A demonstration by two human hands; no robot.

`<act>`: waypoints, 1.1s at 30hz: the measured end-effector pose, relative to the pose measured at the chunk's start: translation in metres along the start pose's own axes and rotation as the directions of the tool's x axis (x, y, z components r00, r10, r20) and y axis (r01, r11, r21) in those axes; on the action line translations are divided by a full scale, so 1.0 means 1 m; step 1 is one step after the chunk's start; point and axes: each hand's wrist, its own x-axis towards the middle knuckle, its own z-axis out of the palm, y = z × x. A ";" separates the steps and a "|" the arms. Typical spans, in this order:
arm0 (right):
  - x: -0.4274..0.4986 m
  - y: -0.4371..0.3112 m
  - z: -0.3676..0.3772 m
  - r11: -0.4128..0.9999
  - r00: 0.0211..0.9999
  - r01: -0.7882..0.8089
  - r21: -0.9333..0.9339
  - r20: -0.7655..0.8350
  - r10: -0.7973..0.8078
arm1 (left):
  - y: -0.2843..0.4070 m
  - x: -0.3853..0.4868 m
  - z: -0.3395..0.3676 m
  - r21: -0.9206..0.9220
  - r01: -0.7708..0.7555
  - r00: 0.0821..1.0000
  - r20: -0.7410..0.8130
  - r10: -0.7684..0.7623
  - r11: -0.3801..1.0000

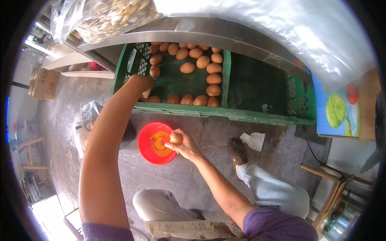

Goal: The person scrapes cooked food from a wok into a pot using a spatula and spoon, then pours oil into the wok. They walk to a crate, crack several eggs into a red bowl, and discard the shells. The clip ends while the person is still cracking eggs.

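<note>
My right hand (187,145) holds a brown egg (176,138) at the right rim of a red plastic bowl (144,147). Inside the bowl lie orange-yellow yolks and raw egg (159,144). My left hand (142,82) reaches down into the left front corner of a green plastic crate (193,112). Its fingers are mostly hidden, and whether they grip anything cannot be made out. A brown egg (154,99) sits just beside it. Several more brown eggs (187,67) line the sides of the crate's left compartment, with some towards its middle.
A stainless steel shelf edge (211,28) runs above the crate's far side. Upon it rest a clear bag of pale food (117,21) and white plastic sheeting (271,24). A printed blue box (336,105) stands right. Crumpled paper (254,141) and a dark container (129,132) are on the floor.
</note>
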 end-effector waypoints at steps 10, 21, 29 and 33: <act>-0.009 -0.004 0.005 0.977 0.998 -0.002 0.212 0.060 -0.011 | 0.017 -0.100 -0.028 -0.717 -0.540 0.833 -0.531 0.156 0.441; -0.011 0.004 0.012 0.969 0.983 0.025 0.246 0.172 -0.069 | 0.126 -0.264 0.127 -0.387 -0.713 0.646 -0.688 -0.333 -0.584; -0.010 0.004 0.031 0.974 0.985 0.115 0.193 0.105 -0.137 | 0.140 -0.265 0.231 -0.787 -0.591 0.750 -0.456 -0.479 -0.175; -0.016 0.010 0.045 0.974 0.973 0.197 0.113 0.100 -0.208 | 0.139 -0.279 0.248 -0.820 -0.536 0.759 -0.365 -0.540 -0.200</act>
